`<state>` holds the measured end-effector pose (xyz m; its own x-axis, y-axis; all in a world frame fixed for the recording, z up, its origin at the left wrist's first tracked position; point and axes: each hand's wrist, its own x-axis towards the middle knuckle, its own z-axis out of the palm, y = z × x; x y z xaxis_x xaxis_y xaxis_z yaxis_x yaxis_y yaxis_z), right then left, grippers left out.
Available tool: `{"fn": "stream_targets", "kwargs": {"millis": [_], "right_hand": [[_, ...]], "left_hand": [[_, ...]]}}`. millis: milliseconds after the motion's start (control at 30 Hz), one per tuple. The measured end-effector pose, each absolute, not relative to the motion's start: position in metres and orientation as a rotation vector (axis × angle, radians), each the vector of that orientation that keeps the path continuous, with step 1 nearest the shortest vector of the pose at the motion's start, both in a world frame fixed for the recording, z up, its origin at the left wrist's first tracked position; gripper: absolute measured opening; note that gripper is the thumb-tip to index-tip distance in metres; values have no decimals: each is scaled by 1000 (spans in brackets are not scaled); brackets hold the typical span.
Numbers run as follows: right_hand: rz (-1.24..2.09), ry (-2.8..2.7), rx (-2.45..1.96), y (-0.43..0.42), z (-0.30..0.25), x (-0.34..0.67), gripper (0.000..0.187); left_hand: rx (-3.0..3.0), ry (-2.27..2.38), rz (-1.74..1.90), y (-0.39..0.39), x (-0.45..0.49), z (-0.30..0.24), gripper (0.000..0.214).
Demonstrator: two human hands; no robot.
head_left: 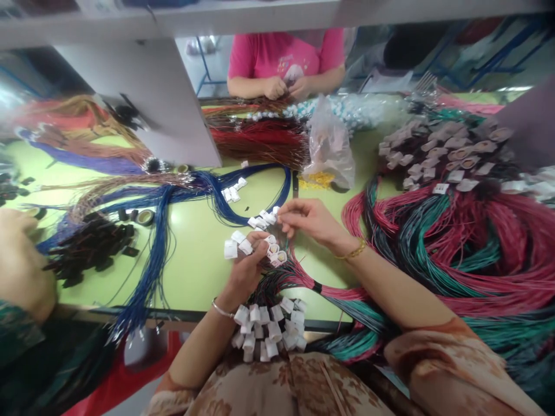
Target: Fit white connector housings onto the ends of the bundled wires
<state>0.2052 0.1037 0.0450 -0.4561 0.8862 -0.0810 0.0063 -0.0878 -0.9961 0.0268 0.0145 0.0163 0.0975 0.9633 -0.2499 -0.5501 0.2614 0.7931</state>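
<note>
My left hand (248, 267) is closed around a bunch of thin wires tipped with small white connectors (273, 251), held above the green table (195, 260). My right hand (310, 219) pinches one white connector (271, 216) at the top of that bunch. The wires run into a pink, green and black harness bundle (433, 260) spread to the right. More white connectors (269, 329) hang from the bundle over the table's near edge by my lap.
Blue wire bundles (182, 196) lie to the left, a pile of black parts (93, 245) beside them. A plastic bag with yellow pieces (327, 156) stands mid-table. Red wires (260, 138) and a person in pink (286, 63) are across. Another person's arm (21, 266) is at left.
</note>
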Motion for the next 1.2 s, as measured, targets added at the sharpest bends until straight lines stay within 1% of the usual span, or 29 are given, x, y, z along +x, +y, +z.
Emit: {"fn": "stream_targets", "kwargs": {"millis": [67, 133, 167, 267, 367, 500, 667, 767, 900, 967, 1033, 1133, 1200], "right_hand": [[1565, -1627, -953, 87, 53, 196, 20], [1303, -1787, -938, 75, 58, 192, 12], [1139, -1864, -932, 70, 60, 191, 11], [758, -2026, -853, 64, 60, 189, 16], [621, -2102, -779, 63, 58, 189, 18], [622, -2140, -772, 61, 58, 187, 18], [684, -2080, -867, 56, 64, 185, 11], [722, -2072, -930, 55, 65, 185, 7], [676, -2114, -997, 55, 61, 184, 5], [658, -2140, -1073, 50, 58, 182, 14], [673, -2167, -1121, 41, 55, 176, 27], [746, -2210, -1005, 27, 52, 166, 45], [772, -2221, -899, 28, 50, 165, 46]], "left_hand": [[587, 857, 1241, 16, 29, 18, 37], [579, 848, 1258, 16, 30, 21, 38], [573, 847, 1265, 16, 31, 22, 38], [545, 860, 1286, 16, 31, 22, 40], [533, 885, 1311, 16, 29, 19, 41], [547, 886, 1312, 15, 29, 16, 38], [559, 896, 1300, 15, 29, 18, 41], [581, 943, 1298, 14, 28, 17, 41], [672, 1058, 1341, 13, 29, 12, 37], [722, 1119, 1386, 12, 31, 10, 33], [740, 1176, 1452, 12, 31, 7, 29], [803, 1288, 1498, 13, 30, 5, 21], [904, 1369, 1485, 16, 29, 7, 15]]}}
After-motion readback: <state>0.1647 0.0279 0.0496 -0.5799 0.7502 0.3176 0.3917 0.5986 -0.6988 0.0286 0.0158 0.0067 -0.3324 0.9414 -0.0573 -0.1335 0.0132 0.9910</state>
